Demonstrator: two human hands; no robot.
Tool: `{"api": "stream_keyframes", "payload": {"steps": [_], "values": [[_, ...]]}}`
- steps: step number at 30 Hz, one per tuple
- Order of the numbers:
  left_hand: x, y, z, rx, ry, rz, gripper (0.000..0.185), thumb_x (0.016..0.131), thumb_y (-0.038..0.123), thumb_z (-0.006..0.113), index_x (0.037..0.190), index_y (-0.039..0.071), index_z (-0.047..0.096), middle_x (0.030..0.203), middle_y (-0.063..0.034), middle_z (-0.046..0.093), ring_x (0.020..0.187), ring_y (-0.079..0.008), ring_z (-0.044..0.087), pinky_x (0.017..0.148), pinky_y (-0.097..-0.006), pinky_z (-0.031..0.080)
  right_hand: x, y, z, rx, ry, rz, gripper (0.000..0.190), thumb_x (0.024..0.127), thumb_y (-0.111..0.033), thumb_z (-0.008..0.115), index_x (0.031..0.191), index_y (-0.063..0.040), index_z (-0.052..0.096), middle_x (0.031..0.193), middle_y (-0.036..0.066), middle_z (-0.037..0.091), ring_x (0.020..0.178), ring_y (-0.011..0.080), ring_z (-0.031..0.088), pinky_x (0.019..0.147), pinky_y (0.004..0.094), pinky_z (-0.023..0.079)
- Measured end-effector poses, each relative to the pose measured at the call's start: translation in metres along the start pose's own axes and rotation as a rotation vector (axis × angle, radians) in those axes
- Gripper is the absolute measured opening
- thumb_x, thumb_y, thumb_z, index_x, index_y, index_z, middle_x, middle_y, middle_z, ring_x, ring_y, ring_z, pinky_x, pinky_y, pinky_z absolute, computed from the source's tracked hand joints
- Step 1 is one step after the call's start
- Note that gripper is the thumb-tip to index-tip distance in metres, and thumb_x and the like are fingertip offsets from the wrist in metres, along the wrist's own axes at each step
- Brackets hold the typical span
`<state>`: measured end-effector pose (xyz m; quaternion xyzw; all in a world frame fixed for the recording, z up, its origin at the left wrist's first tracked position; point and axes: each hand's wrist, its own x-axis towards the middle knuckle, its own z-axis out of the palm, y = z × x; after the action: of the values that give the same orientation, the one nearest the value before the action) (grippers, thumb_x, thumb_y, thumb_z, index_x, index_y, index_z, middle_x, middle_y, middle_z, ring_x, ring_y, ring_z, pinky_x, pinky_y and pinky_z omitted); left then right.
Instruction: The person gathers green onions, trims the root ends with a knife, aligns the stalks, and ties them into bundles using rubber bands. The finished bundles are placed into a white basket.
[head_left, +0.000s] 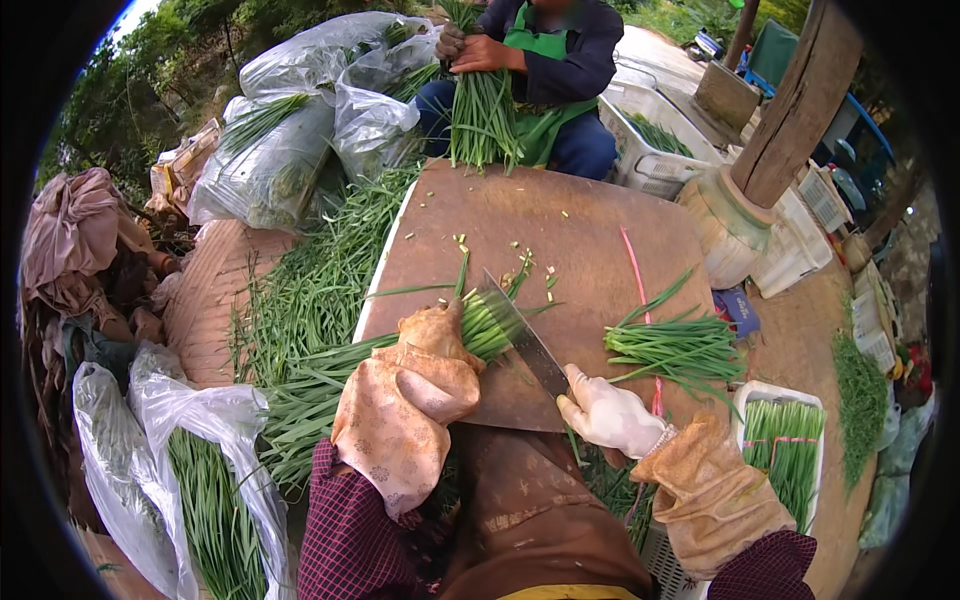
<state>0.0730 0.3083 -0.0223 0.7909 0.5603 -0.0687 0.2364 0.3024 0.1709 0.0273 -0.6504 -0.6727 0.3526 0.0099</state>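
Observation:
My left hand (435, 330), largely hidden by a stained cloth sleeve cover, is closed round a bundle of green garlic chives (486, 322) on the brown board (540, 225). The cut ends point right, and long leaves trail off the board's left edge. In a pale glove, my right hand (611, 416) grips a knife; its broad metal blade (529, 341) lies slantwise against the bundle's right end. Small cut pieces are scattered beyond it. A smaller bunch of chives (675, 349) rests at the board's right, across a pink tie (634, 259).
Opposite, a person in a green apron (551, 45) holds chives upright. Loose greens (300, 300) heap at left, near plastic bags (262, 165). At right stand a white basket (739, 397) of tied chives, a wooden post (799, 105) in a pot (724, 225), and a crate (645, 169).

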Motion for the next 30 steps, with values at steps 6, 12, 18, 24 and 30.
{"api": "stream_keyframes", "payload": {"steps": [6,12,18,24,30], "values": [[0.009,-0.003,-0.005,-0.005,-0.004,0.035,0.091,0.06,0.042,0.091,0.136,0.004,0.055,0.119,-0.0181,0.067,0.117,-0.0379,0.062,0.099,-0.0492,0.049,0.03,0.0,0.006,-0.109,0.031,-0.015,0.056,0.101,-0.031,0.048,0.139,0.009,0.042,0.098,0.031,0.069,0.096,0.0484,0.066,0.082,0.0564,0.052],[0.011,0.003,0.01,0.004,0.063,0.119,0.098,0.059,0.042,0.089,0.139,-0.002,0.051,0.114,-0.0216,0.068,0.118,-0.0391,0.06,0.101,-0.0475,0.047,0.072,-0.014,-0.01,-0.085,0.02,0.026,0.048,0.1,-0.031,0.048,0.134,0.003,0.046,0.105,0.031,0.068,0.103,0.0479,0.065,0.087,0.0547,0.052],[0.006,-0.004,0.01,0.047,0.066,0.092,0.104,0.059,0.041,0.089,0.145,0.0,0.047,0.113,-0.0197,0.069,0.114,-0.0365,0.06,0.098,-0.0473,0.048,0.152,-0.037,-0.012,0.034,-0.059,0.073,0.049,0.097,-0.029,0.049,0.135,0.002,0.049,0.122,0.028,0.064,0.114,0.0426,0.062,0.095,0.0501,0.05],[0.002,0.007,0.013,0.02,0.026,0.105,0.109,0.059,0.041,0.09,0.15,0.005,0.041,0.133,-0.0158,0.062,0.124,-0.0358,0.057,0.1,-0.0512,0.048,0.157,0.01,0.016,0.117,0.214,-0.052,0.062,0.097,-0.026,0.051,0.145,0.013,0.039,0.08,0.02,0.068,0.066,0.0267,0.068,0.066,0.042,0.053],[0.0,-0.006,0.005,-0.046,0.094,-0.041,0.125,0.054,0.043,0.093,0.158,0.01,0.031,0.127,-0.0275,0.061,0.12,-0.0439,0.058,0.104,-0.0481,0.048,0.071,0.009,0.0,0.176,0.306,0.0,0.057,0.095,-0.031,0.055,0.142,0.002,0.048,0.095,0.03,0.07,0.092,0.0451,0.068,0.082,0.0527,0.054]]}}
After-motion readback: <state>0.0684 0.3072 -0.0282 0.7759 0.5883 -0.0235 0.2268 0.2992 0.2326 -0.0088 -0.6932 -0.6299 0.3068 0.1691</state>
